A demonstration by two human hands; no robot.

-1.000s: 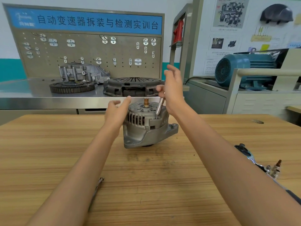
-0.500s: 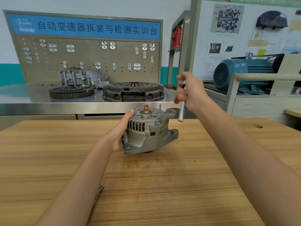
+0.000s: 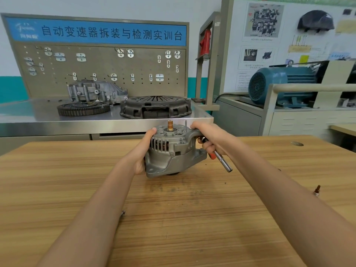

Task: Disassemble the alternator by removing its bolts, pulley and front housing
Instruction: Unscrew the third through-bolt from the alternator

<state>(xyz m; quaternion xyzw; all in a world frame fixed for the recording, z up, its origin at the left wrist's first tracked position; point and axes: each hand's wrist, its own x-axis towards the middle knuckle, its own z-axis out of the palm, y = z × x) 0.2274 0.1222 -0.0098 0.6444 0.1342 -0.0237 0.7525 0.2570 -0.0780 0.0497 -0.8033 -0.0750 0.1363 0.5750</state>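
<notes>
Head view: alternator (image 3: 169,153) gripped by left hand (image 3: 143,151); right hand (image 3: 210,139) clamps tool (image 3: 221,160) against housing — slip risked, loose bolt (image 3: 185,125) may drop onto counter (image 3: 192,218).

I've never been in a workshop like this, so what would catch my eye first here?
Probably the grey alternator standing mid-table on the wooden table, its copper-coloured shaft poking up. The left hand holds one side, while the right hand touches the other, gripping a socket driver. Behind, a blue sign tops a pegboard.
</notes>
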